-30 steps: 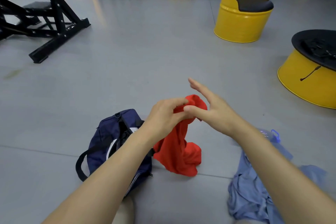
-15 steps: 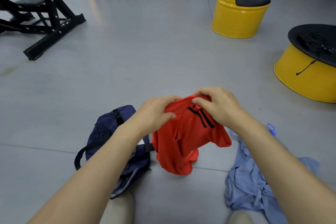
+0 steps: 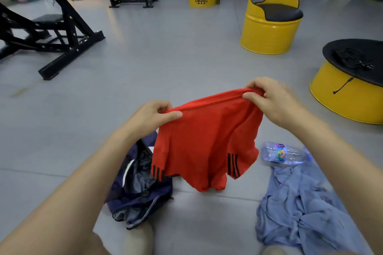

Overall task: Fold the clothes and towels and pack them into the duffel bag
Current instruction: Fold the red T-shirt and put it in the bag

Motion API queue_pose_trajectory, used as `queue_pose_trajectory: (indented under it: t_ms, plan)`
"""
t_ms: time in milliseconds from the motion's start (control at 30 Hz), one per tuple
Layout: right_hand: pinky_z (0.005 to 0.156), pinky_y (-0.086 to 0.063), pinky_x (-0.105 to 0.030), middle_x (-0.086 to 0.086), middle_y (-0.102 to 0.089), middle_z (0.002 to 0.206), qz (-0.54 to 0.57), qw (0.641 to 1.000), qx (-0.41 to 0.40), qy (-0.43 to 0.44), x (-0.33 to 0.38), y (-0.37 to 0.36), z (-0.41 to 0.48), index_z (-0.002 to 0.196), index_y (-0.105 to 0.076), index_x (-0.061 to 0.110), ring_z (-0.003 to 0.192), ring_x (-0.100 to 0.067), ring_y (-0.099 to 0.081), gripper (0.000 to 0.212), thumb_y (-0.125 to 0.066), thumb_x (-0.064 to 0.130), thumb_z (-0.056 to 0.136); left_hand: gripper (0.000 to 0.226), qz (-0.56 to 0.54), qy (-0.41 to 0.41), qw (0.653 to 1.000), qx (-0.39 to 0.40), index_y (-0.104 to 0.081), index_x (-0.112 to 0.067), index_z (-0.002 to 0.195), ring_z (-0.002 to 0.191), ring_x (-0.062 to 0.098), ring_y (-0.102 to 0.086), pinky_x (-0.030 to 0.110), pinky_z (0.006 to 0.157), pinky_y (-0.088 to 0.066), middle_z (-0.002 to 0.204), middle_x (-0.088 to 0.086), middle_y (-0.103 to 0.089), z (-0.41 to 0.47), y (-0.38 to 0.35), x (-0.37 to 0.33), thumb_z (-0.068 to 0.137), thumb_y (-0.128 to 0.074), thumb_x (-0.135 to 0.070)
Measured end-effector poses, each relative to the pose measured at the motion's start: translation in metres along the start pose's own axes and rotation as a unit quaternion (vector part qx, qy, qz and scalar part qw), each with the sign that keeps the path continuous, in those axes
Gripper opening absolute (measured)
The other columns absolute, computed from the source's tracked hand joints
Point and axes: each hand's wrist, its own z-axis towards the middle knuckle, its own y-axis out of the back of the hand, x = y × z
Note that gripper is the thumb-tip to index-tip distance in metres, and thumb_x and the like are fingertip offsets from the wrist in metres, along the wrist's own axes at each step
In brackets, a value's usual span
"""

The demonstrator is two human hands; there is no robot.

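Note:
A pair of red shorts (image 3: 207, 138) with black stripes at the leg hems hangs spread out in the air in front of me. My left hand (image 3: 151, 118) pinches the left end of its waistband and my right hand (image 3: 269, 99) pinches the right end. Below and to the left, a navy duffel bag (image 3: 136, 192) lies open on the grey floor, partly hidden behind the shorts and my left forearm. A crumpled light-blue garment (image 3: 300, 203) lies on the floor at the lower right.
A clear plastic water bottle (image 3: 284, 154) lies on the floor above the blue garment. A low yellow drum table (image 3: 348, 97) stands at the right, a yellow drum chair (image 3: 269, 27) behind it, and a black gym frame (image 3: 62, 33) at the left.
The hands have moved apart along the waistband, and the bunched red shorts are now stretched open. The water bottle has come into view.

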Motion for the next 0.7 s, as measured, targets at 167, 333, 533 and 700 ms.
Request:
queue_pose_trajectory:
  t_ms: [167,333,533,700]
  plan:
    - [0.076,-0.034,-0.032,-0.003,-0.058,0.096,-0.099,0.993,0.048,0.039,0.014,0.059,0.009,0.104,-0.066,0.014,0.093,-0.025,-0.054,0.017,-0.061,0.029,0.098,0.046,0.075,-0.025,0.997,0.015,-0.061,-0.016,0.078,0.065,0.011,-0.05,0.032,0.069,-0.042,0.068,-0.009,-0.052,0.002,0.036,-0.043,0.095,-0.055,-0.059]
    - [0.07,-0.04,-0.037,-0.004,-0.058,0.087,-0.098,0.994,0.03,-0.037,0.038,0.099,0.019,0.1,-0.05,0.021,0.089,-0.032,-0.055,0.014,-0.047,0.034,0.104,0.019,0.098,-0.073,0.988,-0.09,-0.05,-0.019,0.091,0.082,0.037,-0.064,0.052,0.08,-0.056,0.081,0.008,-0.062,0.019,0.059,-0.096,0.1,-0.053,-0.035]
    - [0.069,-0.042,-0.038,-0.009,-0.065,0.09,-0.065,0.996,-0.048,-0.047,0.052,0.141,0.017,0.104,-0.057,0.022,0.085,-0.032,-0.059,0.009,-0.057,0.029,0.099,0.019,-0.021,-0.12,0.975,-0.186,-0.054,-0.023,0.112,0.074,0.021,-0.058,0.034,0.071,-0.047,0.094,0.012,-0.07,0.006,0.081,-0.164,0.097,-0.06,-0.013]
    - [0.083,-0.053,-0.041,-0.004,-0.067,0.1,0.042,0.993,-0.104,-0.044,0.058,0.163,0.008,0.105,-0.063,0.025,0.093,-0.025,-0.061,0.014,-0.068,0.022,0.093,0.03,-0.163,-0.1,0.975,-0.111,-0.06,-0.017,0.118,0.078,0.015,-0.066,0.03,0.075,-0.056,0.088,0.004,-0.067,-0.01,0.106,-0.185,0.093,-0.068,-0.003]
